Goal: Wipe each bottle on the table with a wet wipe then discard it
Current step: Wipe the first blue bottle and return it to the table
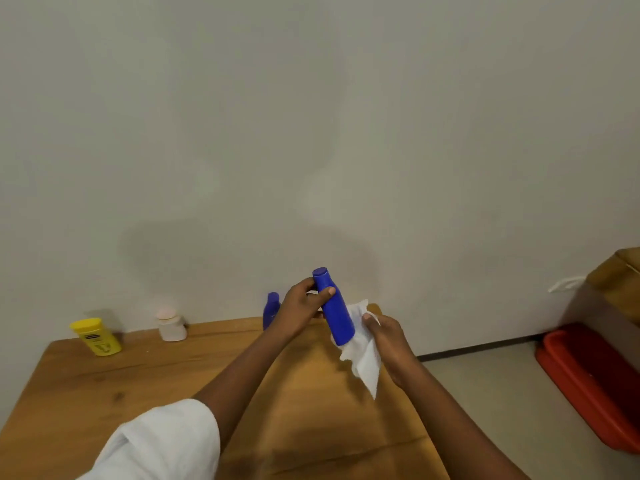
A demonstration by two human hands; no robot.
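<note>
table (104, 393): warm wood, smooth, slight sheen | blue bottle (334, 306) mid-frame: matt plastic | wipe (367, 358): thin white crinkly sheet | yellow bottle (97, 337) far left: glossy-ish plastic | red tub (588, 386) lower right: shiny plastic | wall (311, 116): flat matt paint

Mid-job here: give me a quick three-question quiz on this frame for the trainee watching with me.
1. True or false: the left hand grips the blue bottle near its cap end.
2. Which item does the right hand hold? A) yellow bottle B) white wet wipe C) red bin
3. Fill in: besides the held one, ___ other containers stand on the table along the wall.

Key
1. True.
2. B; the wipe sits against the bottle's lower end.
3. Three: the yellow bottle, a white jar, and a second blue bottle partly hidden behind the left hand.
</note>
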